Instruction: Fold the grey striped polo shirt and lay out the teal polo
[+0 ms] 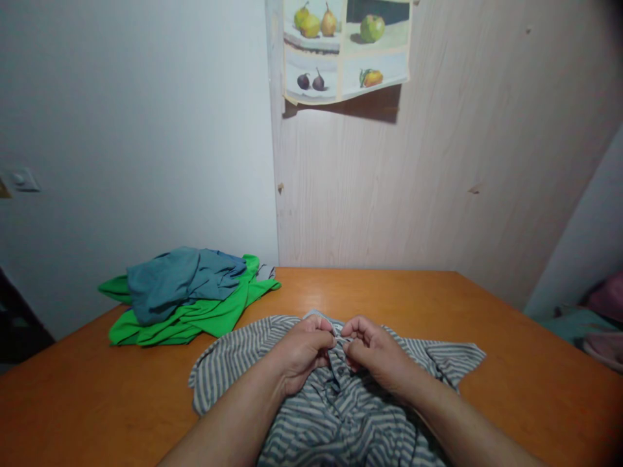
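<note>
A grey-and-white striped shirt [335,421] lies spread on the table in front of me, its sleeves out to both sides and its lower part bunched towards me. My left hand [307,350] pinches the shirt's front near the collar between thumb and fingers. Close beside it, my right hand [372,353] also pinches the cloth there, thumb against fingertips. A small dark button [341,371] shows on the placket just below the hands. The bit of cloth right between the fingertips is too small to make out.
On the orange-brown table [389,295], a heap of clothes lies at the back left: a blue-grey garment [180,282] on top of a bright green one [204,321]. Behind stands a wall with a fruit picture sheet [341,52]. Pinkish things [606,324] sit beyond the right edge.
</note>
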The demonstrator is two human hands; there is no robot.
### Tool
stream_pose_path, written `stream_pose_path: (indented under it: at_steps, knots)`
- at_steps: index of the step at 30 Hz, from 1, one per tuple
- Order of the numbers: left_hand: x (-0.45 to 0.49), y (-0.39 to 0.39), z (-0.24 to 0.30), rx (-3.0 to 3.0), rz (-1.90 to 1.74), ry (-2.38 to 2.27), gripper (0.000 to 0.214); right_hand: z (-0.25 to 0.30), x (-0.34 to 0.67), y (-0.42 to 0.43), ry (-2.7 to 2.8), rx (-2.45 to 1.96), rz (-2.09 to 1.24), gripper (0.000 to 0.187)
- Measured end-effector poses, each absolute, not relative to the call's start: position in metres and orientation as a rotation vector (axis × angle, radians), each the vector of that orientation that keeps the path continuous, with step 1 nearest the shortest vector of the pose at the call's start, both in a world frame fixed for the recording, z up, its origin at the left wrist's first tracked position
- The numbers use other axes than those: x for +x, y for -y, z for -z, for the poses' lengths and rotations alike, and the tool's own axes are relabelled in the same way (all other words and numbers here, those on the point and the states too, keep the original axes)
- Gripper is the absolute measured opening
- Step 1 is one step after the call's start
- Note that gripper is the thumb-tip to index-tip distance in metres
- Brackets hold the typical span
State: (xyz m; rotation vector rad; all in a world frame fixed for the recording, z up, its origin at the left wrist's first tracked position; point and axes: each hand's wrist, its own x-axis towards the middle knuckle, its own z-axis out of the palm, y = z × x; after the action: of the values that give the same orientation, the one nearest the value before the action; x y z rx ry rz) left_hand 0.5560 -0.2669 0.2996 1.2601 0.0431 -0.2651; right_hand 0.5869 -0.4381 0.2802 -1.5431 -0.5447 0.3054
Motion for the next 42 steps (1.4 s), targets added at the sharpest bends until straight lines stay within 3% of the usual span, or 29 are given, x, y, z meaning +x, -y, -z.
stream_pose_path:
  at_steps: [13, 21, 32, 42]
  knots:
    - [0.559, 0.269, -0.300, 1.265, 0.200, -0.032, 0.027, -0.276, 0.586, 0.435, 0.536, -1.614, -0.242, 0.022]
    - [0.560, 0.271, -0.297, 1.306, 0.067, -0.043, 0.031, -0.282, 0.580, 0.438, 0.710, -2.038, 0.456, 0.008]
    - [0.561, 0.272, -0.295, 1.401, -0.026, 0.018, 0.032, -0.277, 0.581, 0.431, 0.524, -1.914, 0.117, 0.024]
    - [0.554, 0.279, -0.301, 1.549, -0.140, 0.083, 0.033, -0.275, 0.581, 0.431, 0.448, -1.828, 0.020, 0.027]
